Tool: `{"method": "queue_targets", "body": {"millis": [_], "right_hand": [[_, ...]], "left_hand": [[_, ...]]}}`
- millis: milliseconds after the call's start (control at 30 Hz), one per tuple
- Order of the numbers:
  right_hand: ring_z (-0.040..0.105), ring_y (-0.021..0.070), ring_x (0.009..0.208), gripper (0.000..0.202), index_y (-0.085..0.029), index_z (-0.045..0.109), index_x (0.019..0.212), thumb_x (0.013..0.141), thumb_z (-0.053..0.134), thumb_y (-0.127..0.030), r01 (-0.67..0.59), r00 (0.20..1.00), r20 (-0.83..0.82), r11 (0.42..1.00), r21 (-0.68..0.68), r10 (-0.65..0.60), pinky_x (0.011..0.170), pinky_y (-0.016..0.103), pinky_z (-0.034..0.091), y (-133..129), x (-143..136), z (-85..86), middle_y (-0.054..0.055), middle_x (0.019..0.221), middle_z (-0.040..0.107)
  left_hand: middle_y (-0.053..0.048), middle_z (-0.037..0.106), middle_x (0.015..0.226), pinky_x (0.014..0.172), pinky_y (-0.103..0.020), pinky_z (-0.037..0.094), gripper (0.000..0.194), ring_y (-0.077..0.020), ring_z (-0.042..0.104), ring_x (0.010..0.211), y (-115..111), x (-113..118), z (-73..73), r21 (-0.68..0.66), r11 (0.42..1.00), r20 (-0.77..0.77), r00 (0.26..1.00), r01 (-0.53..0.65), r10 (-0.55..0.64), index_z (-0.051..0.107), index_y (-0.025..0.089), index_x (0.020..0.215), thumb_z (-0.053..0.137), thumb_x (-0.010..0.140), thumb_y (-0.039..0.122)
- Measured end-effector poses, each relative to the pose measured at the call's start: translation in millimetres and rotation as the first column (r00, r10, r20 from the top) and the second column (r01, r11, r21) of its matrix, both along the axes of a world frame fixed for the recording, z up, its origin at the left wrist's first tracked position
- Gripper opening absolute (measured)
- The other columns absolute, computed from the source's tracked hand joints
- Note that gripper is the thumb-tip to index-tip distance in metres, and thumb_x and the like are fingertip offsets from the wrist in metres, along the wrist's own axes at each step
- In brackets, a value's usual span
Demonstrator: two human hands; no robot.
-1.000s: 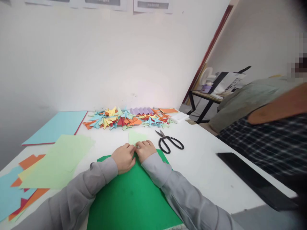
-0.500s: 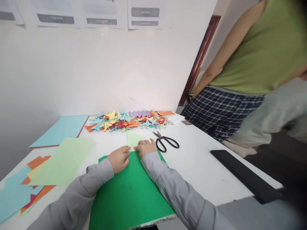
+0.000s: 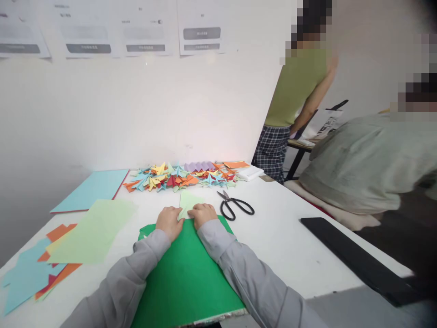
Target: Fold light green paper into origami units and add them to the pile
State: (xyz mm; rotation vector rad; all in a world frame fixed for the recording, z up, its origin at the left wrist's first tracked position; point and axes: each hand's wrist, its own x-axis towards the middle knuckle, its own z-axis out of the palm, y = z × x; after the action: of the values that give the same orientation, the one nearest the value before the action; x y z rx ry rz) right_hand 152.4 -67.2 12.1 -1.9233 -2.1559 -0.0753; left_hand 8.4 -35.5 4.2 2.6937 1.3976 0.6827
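A small sheet of pale green paper [image 3: 190, 200] lies at the far edge of a green board [image 3: 191, 273]. My left hand [image 3: 170, 222] pinches its near left part, fingers curled and thumb toward the middle. Close beside it, my right hand [image 3: 204, 214] is closed on the near right part of the same paper, fingertips pressed down. The hands nearly meet over the sheet, and its lower part is mostly hidden under them. Black-handled scissors [image 3: 235, 205] rest with blades parted just right of my right hand.
Folded paper pieces in several colours [image 3: 177, 176] are heaped along the wall. Coloured sheets [image 3: 92, 232] and a light blue pad [image 3: 92, 189] lie left. A long black object [image 3: 351, 255] sits at the right edge. Two people, one in a green top [image 3: 297, 86], are beyond the table.
Both hands stay on the pale green paper with small finger shifts; the right fingers are more curled. The person in the green top has moved farther away. The view has shifted slightly.
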Motion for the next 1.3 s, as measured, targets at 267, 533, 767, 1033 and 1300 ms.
{"method": "queue_targets", "body": {"millis": [267,533,767,1033,1300], "right_hand": [[0.049,0.0228,0.093,0.043,-0.012,0.045,0.116,0.074,0.043,-0.019,0.026,0.988,-0.152,0.969,0.246,0.012,0.080,0.034,0.036,1.0,-0.5,-1.5,0.014,0.100,0.056],[0.046,0.0253,0.099,0.036,-0.015,0.056,0.103,0.076,0.045,-0.037,0.102,0.950,-0.303,0.841,0.531,0.077,0.084,0.038,0.033,-12.3,4.3,15.1,0.013,0.103,0.055],[0.050,0.0123,0.049,0.026,-0.016,0.062,0.059,0.072,0.048,-0.033,-0.117,0.754,-0.649,0.993,0.017,0.100,0.048,0.023,0.036,-7.4,-12.1,-1.6,0.001,0.051,0.059],[0.053,0.0123,0.048,0.037,-0.012,0.062,0.066,0.050,0.068,-0.045,-0.378,0.152,-0.984,0.915,-0.143,-0.091,0.048,0.025,0.040,-9.8,-20.3,-2.1,-0.001,0.055,0.060],[0.051,0.0107,0.042,0.032,-0.010,0.062,0.058,0.049,0.071,-0.039,-0.352,0.119,-0.983,0.920,-0.174,-0.140,0.044,0.024,0.039,-9.2,-20.0,-8.2,0.001,0.050,0.060]], "left_hand": [[-0.003,0.061,0.078,0.062,-0.026,0.048,0.038,-0.0104,0.056,0.064,4.7,11.6,5.3,-0.272,0.953,0.744,0.658,0.136,0.118,0.059,0.016,0.098,0.051,0.061,0.008],[-0.003,0.065,0.064,0.051,-0.021,0.043,0.026,-0.0099,0.053,0.053,9.5,-19.0,31.7,-0.473,0.841,0.830,0.453,0.262,0.325,0.068,0.012,0.071,0.055,0.050,0.005],[-0.004,0.064,0.071,0.063,-0.026,0.047,0.046,-0.0130,0.060,0.065,9.9,-18.9,26.3,-0.426,0.740,0.894,0.120,0.521,0.431,0.060,0.013,0.097,0.067,0.052,0.014],[-0.005,0.065,0.068,0.060,-0.027,0.048,0.038,-0.0161,0.061,0.063,0.0,-9.6,22.0,-0.461,0.705,0.887,0.246,0.539,0.392,0.063,0.010,0.084,0.073,0.048,0.016],[-0.005,0.065,0.064,0.055,-0.026,0.047,0.035,-0.0161,0.060,0.060,-3.3,-5.8,16.6,-0.512,0.711,0.859,0.298,0.482,0.416,0.065,0.011,0.077,0.075,0.045,0.021]]}}
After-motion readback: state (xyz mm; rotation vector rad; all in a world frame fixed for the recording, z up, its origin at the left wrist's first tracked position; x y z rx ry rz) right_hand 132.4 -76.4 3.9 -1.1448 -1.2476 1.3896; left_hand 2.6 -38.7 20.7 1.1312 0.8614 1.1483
